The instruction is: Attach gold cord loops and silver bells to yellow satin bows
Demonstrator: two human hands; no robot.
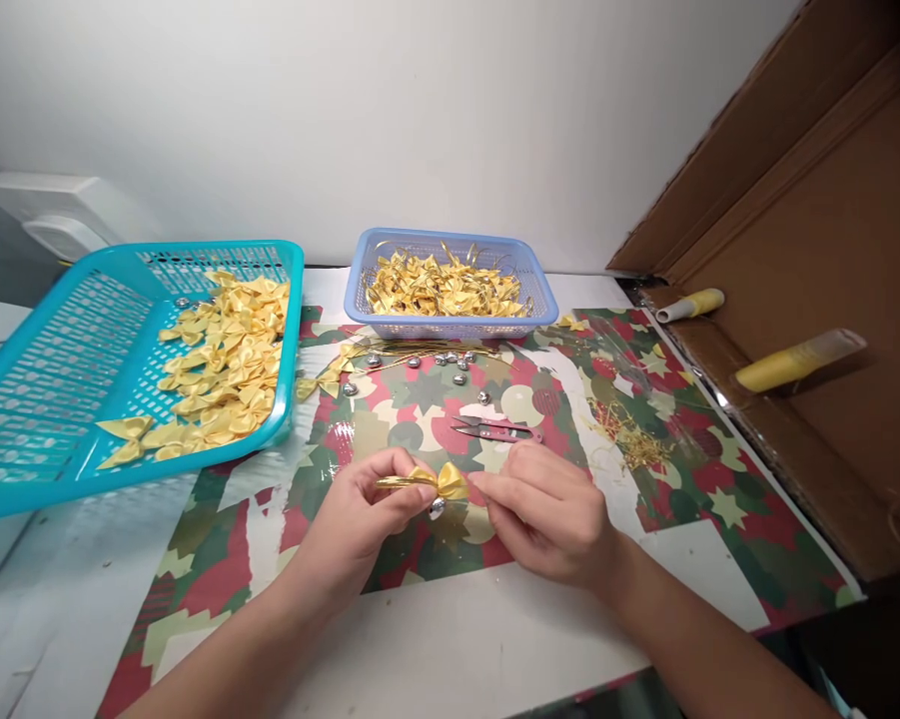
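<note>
In front of me, my left hand (379,499) pinches a yellow ribbon bow (450,483) between thumb and fingers. Gold cord lies along the bow's left side, and a small silver bell (437,508) hangs beneath its middle. Close to the bow's right loop is my right hand (550,509), thumb and forefinger pressed together; what they hold, if anything, is too small to make out. Thread snips (498,429) with a pink handle lie just beyond the hands. Several loose silver bells (459,379) are scattered farther back, near a bundle of gold cords (427,349).
A turquoise basket (296,330) with yellow bows stands at left. At the back, a blue basket (456,328) holds bows with gold cords. Cord scraps (633,437) lie at right, near two yellow tubes (798,361) by a cardboard wall (809,230).
</note>
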